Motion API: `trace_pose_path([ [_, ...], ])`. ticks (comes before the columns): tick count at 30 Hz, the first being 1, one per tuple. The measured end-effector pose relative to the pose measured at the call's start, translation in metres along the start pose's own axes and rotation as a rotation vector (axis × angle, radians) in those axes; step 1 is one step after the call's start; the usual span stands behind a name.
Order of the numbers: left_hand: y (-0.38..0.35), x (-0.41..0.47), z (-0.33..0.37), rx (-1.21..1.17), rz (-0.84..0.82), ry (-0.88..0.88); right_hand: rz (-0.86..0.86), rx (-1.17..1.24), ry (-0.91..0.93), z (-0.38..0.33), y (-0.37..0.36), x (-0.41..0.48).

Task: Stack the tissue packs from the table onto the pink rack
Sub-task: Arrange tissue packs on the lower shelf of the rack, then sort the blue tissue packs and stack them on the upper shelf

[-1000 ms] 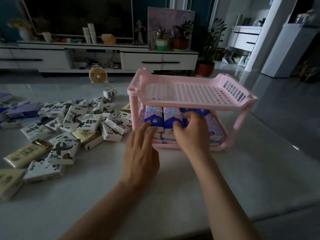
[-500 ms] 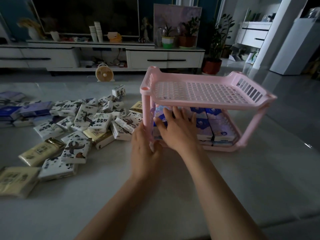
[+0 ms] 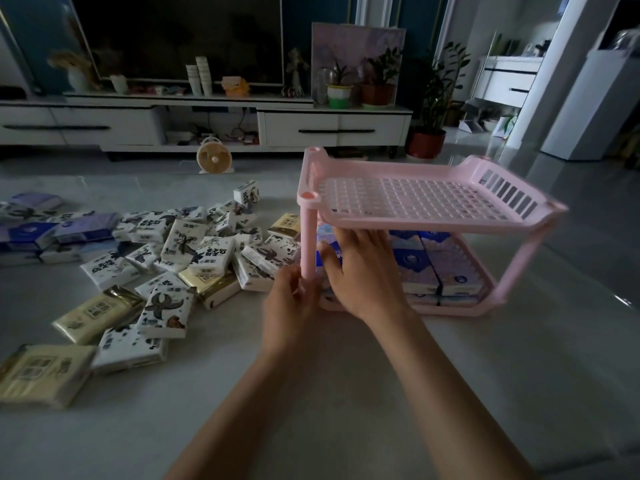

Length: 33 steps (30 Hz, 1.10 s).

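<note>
The pink rack (image 3: pixel 415 202) has two tiers and stands on the pale table, right of centre. Its top shelf holds nothing. Blue and lilac tissue packs (image 3: pixel 433 268) fill the lower shelf in stacked rows. My left hand (image 3: pixel 291 306) grips the bottom of the rack's near-left post. My right hand (image 3: pixel 360 271) reaches under the top shelf, fingers spread flat against the leftmost packs on the lower shelf. A heap of loose tissue packs (image 3: pixel 180 251), white with dark prints, cream and blue, lies to the left of the rack.
The table (image 3: pixel 485 375) runs to a front edge at lower right. Beyond it stand a white TV cabinet (image 3: pixel 332 128), a small round fan (image 3: pixel 214 161) on the floor and potted plants (image 3: pixel 429 133).
My left hand moved from open beside the rack to gripping its near-left post. My right hand slid left along the lower-shelf packs. The view shifted, placing the rack further right.
</note>
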<state>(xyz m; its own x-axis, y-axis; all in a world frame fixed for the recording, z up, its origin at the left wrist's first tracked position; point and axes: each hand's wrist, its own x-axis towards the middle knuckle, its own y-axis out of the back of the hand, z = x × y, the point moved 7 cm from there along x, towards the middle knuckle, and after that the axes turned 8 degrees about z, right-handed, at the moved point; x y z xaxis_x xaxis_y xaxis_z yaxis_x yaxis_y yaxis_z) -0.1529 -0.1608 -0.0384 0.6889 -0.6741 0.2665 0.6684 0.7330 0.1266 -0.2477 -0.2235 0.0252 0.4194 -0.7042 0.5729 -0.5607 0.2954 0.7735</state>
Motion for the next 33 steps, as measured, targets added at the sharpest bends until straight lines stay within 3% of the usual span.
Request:
trace_pose_path([
  [6,0.007,-0.007,0.003,0.085,0.012,-0.031,0.217,0.046,0.019,-0.02,0.028,-0.031],
  [16,0.027,-0.047,0.008,-0.055,-0.033,-0.059,-0.068,0.363,0.088,-0.054,0.035,-0.08],
  [22,0.11,-0.07,0.001,0.093,0.068,-0.078,-0.076,0.502,-0.041,-0.059,0.037,-0.088],
  [26,0.191,-0.04,0.032,0.148,0.25,-0.122,-0.062,0.674,-0.113,-0.08,0.037,-0.083],
  [30,0.242,-0.022,0.061,0.154,0.352,-0.008,-0.198,0.743,-0.157,-0.122,0.008,-0.074],
  [33,0.251,-0.011,0.057,0.308,0.252,0.089,-0.284,0.752,-0.117,-0.163,-0.012,-0.066],
])
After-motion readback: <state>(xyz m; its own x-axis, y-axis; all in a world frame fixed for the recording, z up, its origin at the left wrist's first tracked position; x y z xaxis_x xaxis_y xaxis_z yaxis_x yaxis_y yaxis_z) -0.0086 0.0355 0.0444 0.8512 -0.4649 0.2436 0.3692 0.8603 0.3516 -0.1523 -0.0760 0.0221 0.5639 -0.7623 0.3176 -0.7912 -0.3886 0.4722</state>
